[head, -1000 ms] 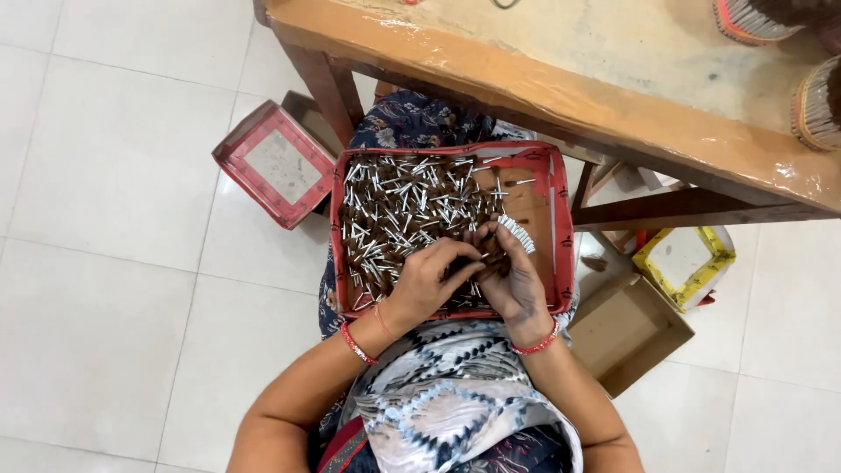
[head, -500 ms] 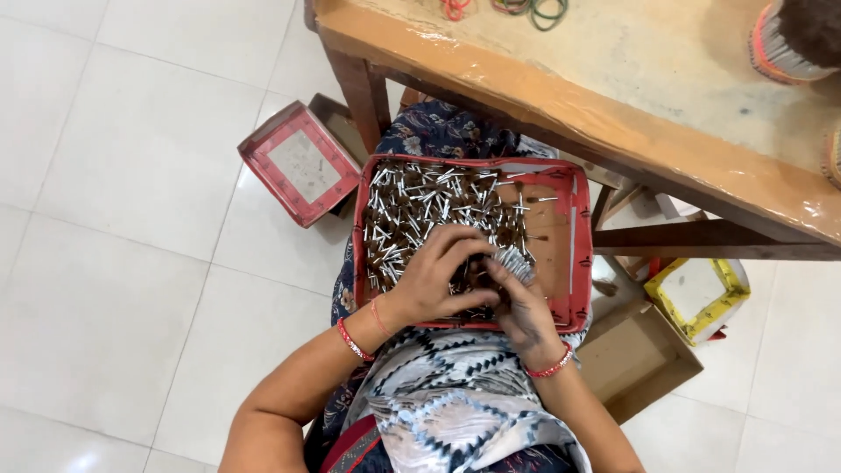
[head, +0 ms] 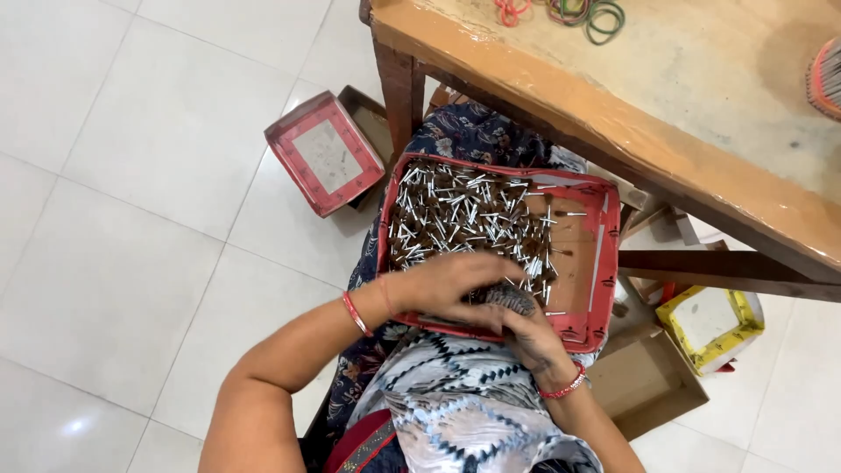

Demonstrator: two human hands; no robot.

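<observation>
While the person is sitting over a shallow red cardboard tray (head: pixel 599 263) resting on the lap at the centre of the frame, both hands are working at its near edge. The left hand (head: pixel 447 285) is lying palm down with curled fingers over a tight round bundle of thin sticks (head: pixel 508 300), and the right hand (head: pixel 530 337) is cupping that bundle from below, fingers wrapped around it. Loose sticks (head: pixel 464 219), white-stemmed with dark brown tips, are lying in a prickly heap across the left part of the tray. Red bangles are circling both wrists. A worn wooden table (head: pixel 613 114) is filling the upper right, with coloured rubber bands (head: pixel 578 12) on it. A second red tray (head: pixel 324 165) is sitting on the glossy white floor tiles at upper left; a yellow-rimmed box (head: pixel 711 322) is sitting at right.
</observation>
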